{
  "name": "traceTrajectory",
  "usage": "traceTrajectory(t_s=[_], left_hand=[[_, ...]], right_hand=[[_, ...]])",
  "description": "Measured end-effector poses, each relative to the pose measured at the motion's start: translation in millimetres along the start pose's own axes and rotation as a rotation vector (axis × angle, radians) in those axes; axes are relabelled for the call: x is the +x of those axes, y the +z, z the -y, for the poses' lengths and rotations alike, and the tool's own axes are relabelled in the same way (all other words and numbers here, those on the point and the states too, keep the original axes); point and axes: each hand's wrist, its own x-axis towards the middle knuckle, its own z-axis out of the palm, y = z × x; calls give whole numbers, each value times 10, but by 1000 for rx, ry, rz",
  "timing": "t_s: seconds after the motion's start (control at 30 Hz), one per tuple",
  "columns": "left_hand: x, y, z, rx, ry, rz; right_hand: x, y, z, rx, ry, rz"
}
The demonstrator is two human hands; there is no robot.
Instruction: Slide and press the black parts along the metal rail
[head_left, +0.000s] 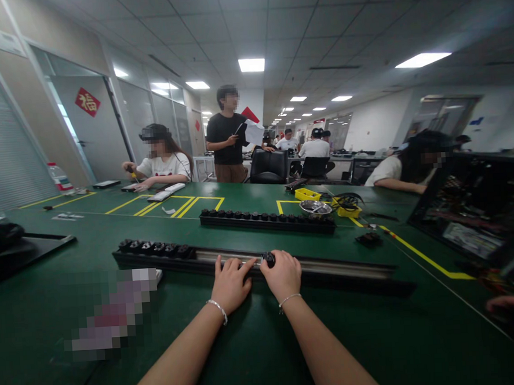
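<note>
A long black rail (348, 267) with a pale inner channel lies across the green table. Several black parts (156, 248) sit side by side in its left end. My right hand (282, 274) has its fingers closed around one small black part (268, 259) at the middle of the rail. Just left of it, my left hand (233, 282) rests on the rail with fingers spread, its index finger reaching toward that part. Behind lies a second black rail (267, 221), lined with similar black parts.
Beyond the rear rail are a metal bowl (316, 207), yellow trays (307, 194) and black cables. A blurred-out object (116, 314) lies front left. An open black case (471, 214) stands right. People sit at the table's far side; one stands behind.
</note>
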Motion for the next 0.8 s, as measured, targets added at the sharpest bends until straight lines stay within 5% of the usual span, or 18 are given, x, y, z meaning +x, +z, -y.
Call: traceTrajectory(t_s=[0.8], left_hand=[[-6, -4, -8, -17, -6, 2]], right_hand=[[7, -139, -224, -31, 10, -4]])
